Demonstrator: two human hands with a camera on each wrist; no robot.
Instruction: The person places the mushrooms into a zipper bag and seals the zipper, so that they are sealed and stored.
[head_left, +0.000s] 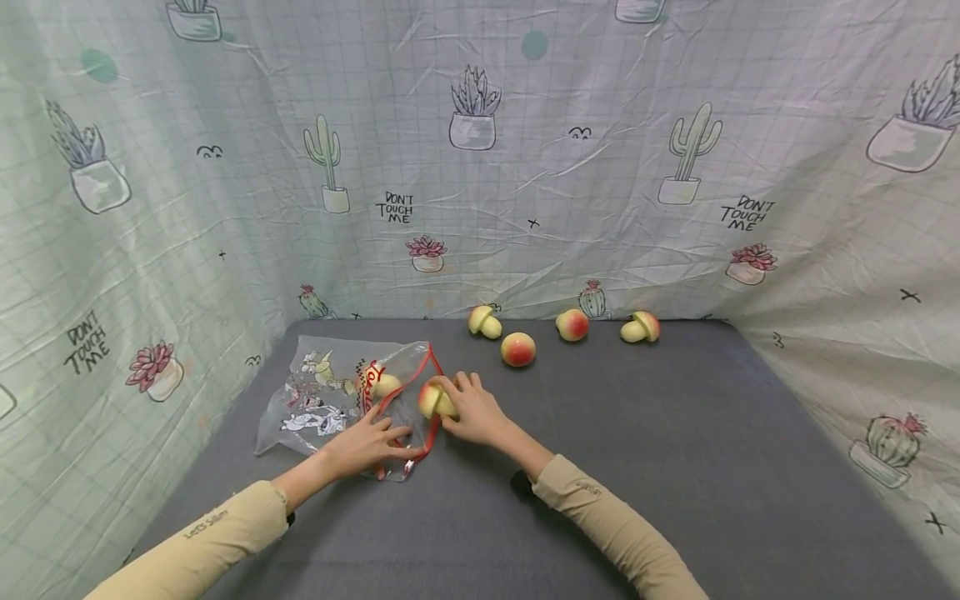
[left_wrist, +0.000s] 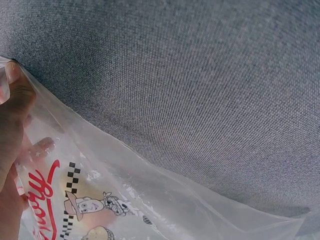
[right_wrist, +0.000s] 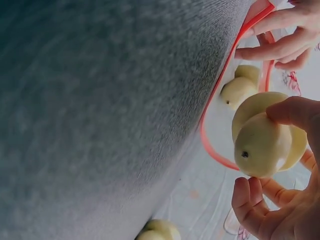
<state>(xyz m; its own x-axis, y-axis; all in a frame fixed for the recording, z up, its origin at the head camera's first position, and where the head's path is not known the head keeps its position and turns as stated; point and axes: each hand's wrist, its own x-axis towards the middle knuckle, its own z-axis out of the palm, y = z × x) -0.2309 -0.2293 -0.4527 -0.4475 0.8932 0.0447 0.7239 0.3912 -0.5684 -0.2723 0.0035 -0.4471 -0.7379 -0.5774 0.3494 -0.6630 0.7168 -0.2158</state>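
Note:
A clear plastic bag [head_left: 281, 417] with a red-edged mouth and printed cartoon figures lies on its side, its mouth facing right. My left hand [head_left: 366, 447] grips the near side of that mouth, thumb outside and fingers within, seen through the plastic in the left wrist view. Between thumb and fingertips, my right hand [head_left: 476, 412] pinches a toy mushroom [right_wrist: 262, 145], yellow with a reddish cap, right at the bag's mouth. Inside the bag shows another mushroom [right_wrist: 239, 92], partly covered by the red print in the head view.
Several more yellow-red mushrooms stand toward the back of the dark grey table [head_left: 637, 467], among them one at the back [head_left: 485, 322], one cap-up nearer me [head_left: 518, 350] and one at the right [head_left: 641, 327]. A patterned curtain [head_left: 525, 167] hangs behind and along both sides.

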